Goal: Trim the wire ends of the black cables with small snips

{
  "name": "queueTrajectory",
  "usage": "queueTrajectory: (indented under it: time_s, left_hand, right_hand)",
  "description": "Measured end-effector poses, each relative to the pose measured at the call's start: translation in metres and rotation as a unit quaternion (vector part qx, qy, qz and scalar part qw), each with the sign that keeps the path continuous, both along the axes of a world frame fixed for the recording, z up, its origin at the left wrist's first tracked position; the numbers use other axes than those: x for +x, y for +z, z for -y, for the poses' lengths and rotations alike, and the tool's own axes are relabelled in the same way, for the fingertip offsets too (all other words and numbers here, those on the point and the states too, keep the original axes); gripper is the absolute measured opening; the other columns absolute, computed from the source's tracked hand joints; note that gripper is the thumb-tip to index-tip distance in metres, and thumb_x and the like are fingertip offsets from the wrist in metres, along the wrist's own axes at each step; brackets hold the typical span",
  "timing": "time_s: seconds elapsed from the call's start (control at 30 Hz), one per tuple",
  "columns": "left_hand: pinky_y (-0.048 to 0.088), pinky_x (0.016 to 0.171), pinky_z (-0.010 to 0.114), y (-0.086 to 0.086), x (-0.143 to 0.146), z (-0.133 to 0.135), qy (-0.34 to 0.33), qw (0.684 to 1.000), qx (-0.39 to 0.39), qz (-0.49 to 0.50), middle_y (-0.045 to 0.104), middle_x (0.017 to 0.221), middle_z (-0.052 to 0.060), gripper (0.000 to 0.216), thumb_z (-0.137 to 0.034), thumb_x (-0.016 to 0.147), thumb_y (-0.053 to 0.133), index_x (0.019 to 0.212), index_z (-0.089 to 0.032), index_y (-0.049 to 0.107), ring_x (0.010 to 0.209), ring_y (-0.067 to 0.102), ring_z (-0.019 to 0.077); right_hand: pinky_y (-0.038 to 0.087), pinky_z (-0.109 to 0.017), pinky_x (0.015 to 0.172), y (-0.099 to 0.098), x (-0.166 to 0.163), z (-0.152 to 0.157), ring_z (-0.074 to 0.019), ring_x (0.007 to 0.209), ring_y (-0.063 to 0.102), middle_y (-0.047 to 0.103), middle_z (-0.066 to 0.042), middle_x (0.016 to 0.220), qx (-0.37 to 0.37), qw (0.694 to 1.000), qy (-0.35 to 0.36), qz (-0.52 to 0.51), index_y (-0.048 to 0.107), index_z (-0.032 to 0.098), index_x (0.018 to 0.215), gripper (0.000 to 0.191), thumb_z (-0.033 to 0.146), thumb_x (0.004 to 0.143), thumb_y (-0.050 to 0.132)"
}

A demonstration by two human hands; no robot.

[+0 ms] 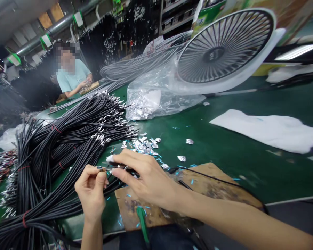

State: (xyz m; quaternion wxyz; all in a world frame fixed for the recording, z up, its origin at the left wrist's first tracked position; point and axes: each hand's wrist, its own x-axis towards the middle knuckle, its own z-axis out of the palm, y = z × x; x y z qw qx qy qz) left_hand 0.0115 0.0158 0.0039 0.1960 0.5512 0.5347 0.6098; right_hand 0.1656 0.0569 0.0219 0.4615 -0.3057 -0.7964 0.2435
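Note:
My left hand (92, 189) is closed in a pinch on the end of a thin black cable (101, 168). My right hand (143, 173) reaches in from the right, its fingers closed around a slim dark hand tool (125, 167) with a metal tip. That tip meets the cable end between my two hands; its exact kind is partly hidden by my fingers. A white cover wraps one right fingertip. Below the hands lies a worn wooden board (130, 208) with blue scraps, and a green-handled tool (142, 225) rests at its front edge.
Bundles of black cables (75, 135) with silvery ends fill the left side. Foil scraps (146, 144) lie beyond my hands, near a clear plastic bag (167, 93). A round fan (221, 52) stands back right, with white sheeting (266, 130) before it. Another person (73, 74) sits across the table.

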Motion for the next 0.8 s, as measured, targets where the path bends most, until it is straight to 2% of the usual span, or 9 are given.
queueTrajectory:
  time_s: [0.17, 0.4, 0.57, 0.67, 0.8]
  left_hand:
    - [0.037, 0.040, 0.018, 0.0010, -0.0007, -0.0008, -0.024, 0.999, -0.002, 0.028, 0.050, 0.060, -0.005, 0.014, -0.024, 0.077, 0.064, 0.066, -0.018, 0.057, 0.044, 0.048, 0.0061]
    - [0.039, 0.046, 0.017, 0.0031, 0.0006, -0.0016, -0.018, 1.000, 0.020, 0.003, 0.050, 0.059, -0.005, 0.012, -0.015, 0.073, 0.065, 0.065, -0.017, 0.057, 0.048, 0.049, 0.0059]
    - [0.040, 0.047, 0.017, 0.0009, 0.0012, -0.0020, 0.002, 1.000, 0.029, -0.003, 0.050, 0.059, -0.005, 0.014, -0.017, 0.072, 0.067, 0.063, -0.017, 0.056, 0.050, 0.049, 0.0067]
    - [0.037, 0.043, 0.017, 0.0024, 0.0013, -0.0005, 0.012, 1.000, -0.004, -0.020, 0.051, 0.058, -0.004, 0.014, -0.021, 0.075, 0.065, 0.063, -0.017, 0.058, 0.047, 0.048, 0.0063]
    - [0.031, 0.036, 0.018, 0.0089, 0.0013, 0.0022, -0.025, 0.997, -0.066, -0.025, 0.050, 0.052, -0.002, 0.024, -0.029, 0.082, 0.059, 0.062, -0.016, 0.060, 0.039, 0.043, 0.0061]
  right_hand:
    - [0.044, -0.023, 0.057, -0.0014, -0.0015, -0.0017, -0.0123, 0.063, 0.057, 0.066, -0.004, 0.074, -0.017, 0.998, 0.032, -0.045, 0.070, 0.014, 0.092, 0.019, 0.022, 0.089, 0.053]
    - [0.043, -0.022, 0.055, 0.0007, -0.0016, -0.0018, -0.0115, 0.060, 0.056, 0.065, -0.004, 0.069, -0.021, 0.998, 0.029, -0.056, 0.072, 0.012, 0.089, 0.019, 0.020, 0.088, 0.055]
    - [0.043, -0.022, 0.055, -0.0001, -0.0012, -0.0011, -0.0116, 0.059, 0.056, 0.066, -0.003, 0.069, -0.028, 0.999, 0.008, -0.046, 0.072, 0.015, 0.088, 0.018, 0.023, 0.087, 0.056]
    - [0.042, -0.022, 0.053, -0.0004, -0.0011, -0.0011, -0.0111, 0.057, 0.056, 0.066, -0.002, 0.066, -0.035, 0.998, 0.004, -0.049, 0.073, 0.016, 0.085, 0.018, 0.024, 0.087, 0.056]
    - [0.041, -0.021, 0.053, 0.0022, -0.0013, -0.0031, -0.0105, 0.056, 0.056, 0.066, -0.001, 0.063, -0.060, 0.996, 0.005, -0.059, 0.073, 0.017, 0.077, 0.017, 0.019, 0.084, 0.057]
